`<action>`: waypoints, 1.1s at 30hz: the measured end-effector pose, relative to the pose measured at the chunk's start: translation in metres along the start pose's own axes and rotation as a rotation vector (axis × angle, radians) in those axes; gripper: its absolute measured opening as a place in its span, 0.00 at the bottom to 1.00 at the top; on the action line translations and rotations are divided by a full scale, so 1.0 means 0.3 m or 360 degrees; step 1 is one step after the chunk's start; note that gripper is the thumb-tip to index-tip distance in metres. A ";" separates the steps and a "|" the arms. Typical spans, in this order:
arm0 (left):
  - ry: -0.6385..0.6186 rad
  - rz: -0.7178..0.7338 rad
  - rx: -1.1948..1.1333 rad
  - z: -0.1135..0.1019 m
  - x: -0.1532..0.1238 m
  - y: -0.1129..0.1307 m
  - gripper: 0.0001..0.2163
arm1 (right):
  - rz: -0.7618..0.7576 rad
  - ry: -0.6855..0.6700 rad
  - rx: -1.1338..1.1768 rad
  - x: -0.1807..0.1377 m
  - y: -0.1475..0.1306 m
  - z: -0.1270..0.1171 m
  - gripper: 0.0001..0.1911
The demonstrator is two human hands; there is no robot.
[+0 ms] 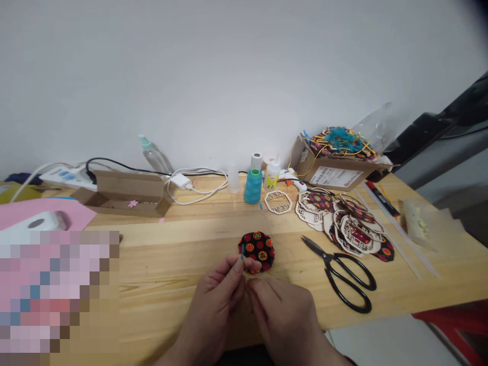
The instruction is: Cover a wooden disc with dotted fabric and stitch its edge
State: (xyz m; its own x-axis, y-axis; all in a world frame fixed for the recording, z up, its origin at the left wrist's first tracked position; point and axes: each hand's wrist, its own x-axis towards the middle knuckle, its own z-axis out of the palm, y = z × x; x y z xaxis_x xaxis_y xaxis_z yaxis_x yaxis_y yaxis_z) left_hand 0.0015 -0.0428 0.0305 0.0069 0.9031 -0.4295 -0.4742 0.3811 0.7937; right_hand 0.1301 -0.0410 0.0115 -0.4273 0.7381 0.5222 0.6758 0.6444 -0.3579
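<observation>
My left hand [217,292] is closed in a pinch on a short teal thread [243,250] that sticks up from between thumb and forefinger. Just beyond the fingertips is a round black fabric piece [263,248] with red, orange and green flower prints; the left fingers overlap its near edge. Close beside it, my right hand [284,307] is curled shut, knuckles up, its fingertips near the left ones. What those right fingers hold cannot be made out. Large black-handled scissors [327,260] lie slightly open to the right.
Behind the hands stands a teal thread cone [253,188] beside a glue bottle [272,175]. Cut wooden lattice frames [358,234] and fabric pieces are piled at right, below a full cardboard box [331,175]. An open small box [127,195] sits left; pixelation covers the lower left.
</observation>
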 end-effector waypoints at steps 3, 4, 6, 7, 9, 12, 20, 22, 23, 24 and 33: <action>-0.0011 -0.0003 -0.0012 -0.003 0.002 -0.002 0.11 | -0.0001 -0.0017 -0.0012 0.001 0.002 0.002 0.15; -0.0016 -0.0001 -0.0009 -0.003 0.002 -0.002 0.11 | -0.0002 -0.0011 -0.0009 0.001 0.002 0.002 0.15; -0.0012 0.0000 0.0003 -0.002 0.002 -0.001 0.11 | -0.0008 0.0004 0.0000 0.002 0.000 0.002 0.15; -0.0010 -0.0004 0.0006 -0.001 0.002 0.000 0.10 | -0.0012 0.0008 0.0002 0.002 -0.001 0.001 0.15; -0.0007 -0.0007 -0.0002 0.000 0.002 0.000 0.10 | -0.0012 0.0007 0.0005 0.003 -0.002 -0.002 0.15; -0.0001 -0.0010 -0.0017 -0.001 0.003 0.000 0.10 | 0.0007 -0.0020 0.0013 0.004 0.000 -0.002 0.15; 0.0017 0.0011 -0.0015 -0.004 0.005 -0.001 0.09 | 0.0058 -0.0147 0.0049 -0.001 0.004 -0.009 0.12; 0.0027 0.0025 -0.0007 -0.004 0.004 0.001 0.09 | 0.0086 -0.0162 0.0097 0.015 0.010 -0.042 0.08; 0.0027 0.0033 0.0011 -0.004 0.004 0.001 0.09 | 0.0088 -0.0130 0.0102 0.027 0.016 -0.062 0.06; 0.0023 0.0045 0.0039 -0.004 0.004 0.000 0.09 | 0.0091 -0.0061 0.0088 0.040 0.023 -0.083 0.07; -0.0118 0.0152 0.0246 -0.020 -0.001 -0.040 0.07 | 0.0631 -0.0079 0.0915 0.107 0.054 -0.114 0.06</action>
State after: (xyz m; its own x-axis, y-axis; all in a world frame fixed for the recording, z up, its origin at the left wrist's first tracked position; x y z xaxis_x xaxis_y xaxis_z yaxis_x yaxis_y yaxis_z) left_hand 0.0018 -0.0488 0.0185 0.0356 0.9465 -0.3207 -0.3347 0.3136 0.8886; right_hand 0.1478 -0.0137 0.0489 -0.2503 0.9389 0.2365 0.3675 0.3181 -0.8739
